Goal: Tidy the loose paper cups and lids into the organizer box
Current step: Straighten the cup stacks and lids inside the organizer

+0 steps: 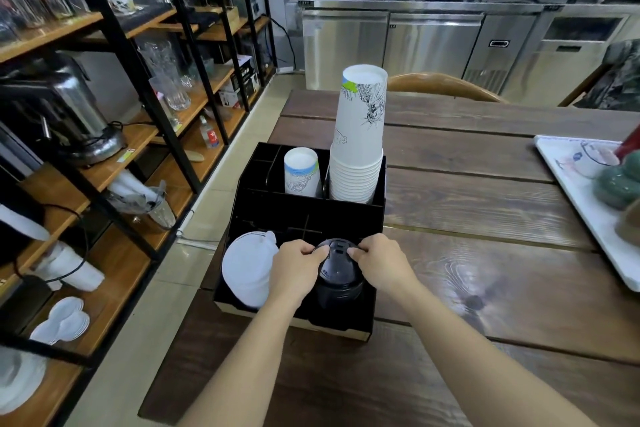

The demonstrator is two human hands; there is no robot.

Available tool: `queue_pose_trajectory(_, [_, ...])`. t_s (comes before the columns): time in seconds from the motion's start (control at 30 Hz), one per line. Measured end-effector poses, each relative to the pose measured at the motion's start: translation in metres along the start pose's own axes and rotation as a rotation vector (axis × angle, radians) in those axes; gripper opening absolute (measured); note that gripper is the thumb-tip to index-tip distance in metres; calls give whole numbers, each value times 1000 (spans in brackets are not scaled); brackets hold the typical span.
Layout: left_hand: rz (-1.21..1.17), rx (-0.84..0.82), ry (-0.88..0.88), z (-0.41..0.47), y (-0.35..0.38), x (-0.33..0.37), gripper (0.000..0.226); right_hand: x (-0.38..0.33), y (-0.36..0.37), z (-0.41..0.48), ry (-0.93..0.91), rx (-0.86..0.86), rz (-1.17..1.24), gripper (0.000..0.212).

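Note:
A black organizer box stands on the wooden table's left part. Its back right slot holds a tall stack of upside-down printed paper cups. The slot left of that holds a short stack of cups. A stack of white lids fills the front left compartment. In the front right compartment sits a stack of black lids. My left hand and my right hand both pinch the top black lid from either side.
A white tray with green objects lies at the table's right edge. Black-framed wooden shelves with glassware, a metal urn and spare lids run along the left. A wooden chair back stands beyond the table, with steel counters behind.

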State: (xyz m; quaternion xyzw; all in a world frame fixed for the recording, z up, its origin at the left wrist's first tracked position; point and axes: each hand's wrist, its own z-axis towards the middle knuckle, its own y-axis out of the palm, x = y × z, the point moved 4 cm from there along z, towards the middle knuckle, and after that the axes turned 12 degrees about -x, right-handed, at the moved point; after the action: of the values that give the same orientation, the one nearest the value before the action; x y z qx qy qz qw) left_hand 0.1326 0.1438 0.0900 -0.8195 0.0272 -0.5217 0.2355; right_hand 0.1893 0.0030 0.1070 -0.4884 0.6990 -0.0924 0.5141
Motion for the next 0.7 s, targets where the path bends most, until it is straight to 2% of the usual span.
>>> queue_pose_trajectory(0.17, [121,33,66,-7,6,-5,34,-1,2,-3,-8,-5,-37,37])
queue_pose_trajectory(0.37, [445,130,203,-18,13,-7,40,-3,8,-14,-54,34,-83,37])
queue_pose_trajectory(0.5, [585,173,200,-20,13,-5,42,-3,11,-19,-78,57,-165,43])
queue_pose_trajectory(0.6, [571,150,223,-22,13,-7,38,-3,11,-20,-89,48,-184,33])
queue_pose_trajectory(0.7, [439,118,235,-23,7,-4,35,-6,8,-19,-86,30,-165,34])
